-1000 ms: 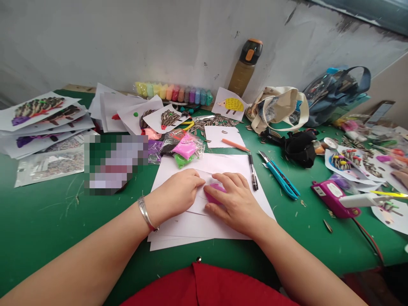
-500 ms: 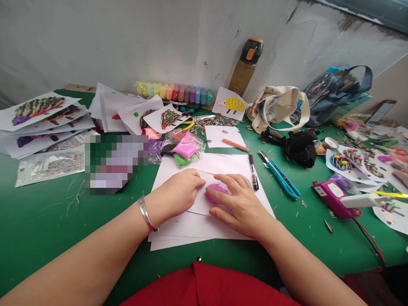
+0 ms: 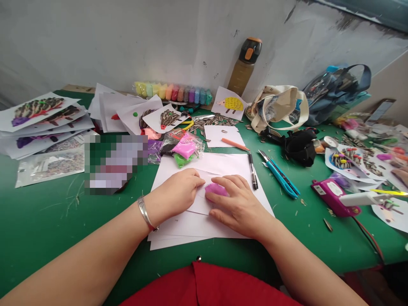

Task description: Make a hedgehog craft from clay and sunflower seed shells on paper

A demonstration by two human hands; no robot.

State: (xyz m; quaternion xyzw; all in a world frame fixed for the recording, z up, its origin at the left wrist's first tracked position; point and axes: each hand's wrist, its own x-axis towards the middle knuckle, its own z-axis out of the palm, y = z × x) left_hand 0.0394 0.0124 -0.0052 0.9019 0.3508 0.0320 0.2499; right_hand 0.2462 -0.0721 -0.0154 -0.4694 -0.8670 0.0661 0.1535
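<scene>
A flattened piece of purple modelling clay [image 3: 214, 188] lies on a small white paper sheet [image 3: 199, 206], on top of larger white sheets [image 3: 174, 231]. My right hand [image 3: 234, 203] is over the clay's right side, fingers spread and bent, fingertips touching it. Left of the clay, my left hand [image 3: 180, 191] rests on the paper with its fingers curled together; whatever is between its fingertips, if anything, is hidden. A black pen [image 3: 253, 172] lies on the large sheets beside my right hand. Beyond the hands are bagged pink clay [image 3: 185, 145] and green clay [image 3: 182, 160].
A blue utility knife [image 3: 280, 175] and a magenta device [image 3: 334, 197] lie on the right. Sunflower seeds [image 3: 216, 122] are scattered behind a paper with an orange stick [image 3: 235, 144]. Seed-covered pictures [image 3: 38, 111] are stacked at left. A bottle [image 3: 244, 68] leans on the wall.
My right hand's fingers have shifted very slightly over the purple clay. My left hand stays in place, and the view has tilted a touch.
</scene>
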